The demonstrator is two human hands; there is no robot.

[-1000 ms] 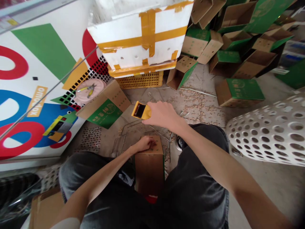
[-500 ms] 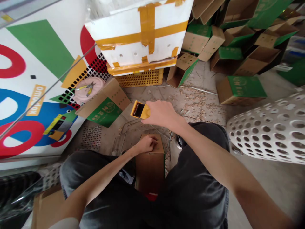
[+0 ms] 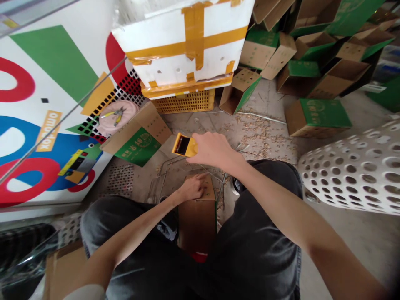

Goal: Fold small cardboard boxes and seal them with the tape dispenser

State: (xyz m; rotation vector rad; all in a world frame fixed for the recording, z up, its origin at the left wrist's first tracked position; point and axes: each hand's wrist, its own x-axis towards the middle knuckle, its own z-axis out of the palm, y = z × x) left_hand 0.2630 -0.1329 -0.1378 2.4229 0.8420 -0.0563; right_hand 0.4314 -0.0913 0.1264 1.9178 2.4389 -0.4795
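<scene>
My right hand (image 3: 212, 149) is closed round a yellow tool with a dark rectangular opening (image 3: 184, 145), held in the air beyond the carton. Its handle is hidden in my fingers, and I cannot tell its exact kind. Below it, my left hand (image 3: 193, 187) lies on the top end of a brown cardboard carton (image 3: 197, 223), fingers loosely spread and slightly bent. The carton stands upright between my knees, with small holes in its top and a green edge on its right side. Tool and carton are apart.
A white perforated basket (image 3: 353, 171) stands at the right. Ahead, a taped white foam box (image 3: 178, 54) sits over a yellow crate (image 3: 187, 103). Pliers (image 3: 117, 114) lie on a pink round lid (image 3: 131, 109) beside a green-brown carton (image 3: 140, 139). Several cartons (image 3: 318, 116) lie at the back right.
The fingers of my left hand have uncurled somewhat on the carton's top. My right hand and the yellow tool have barely moved.
</scene>
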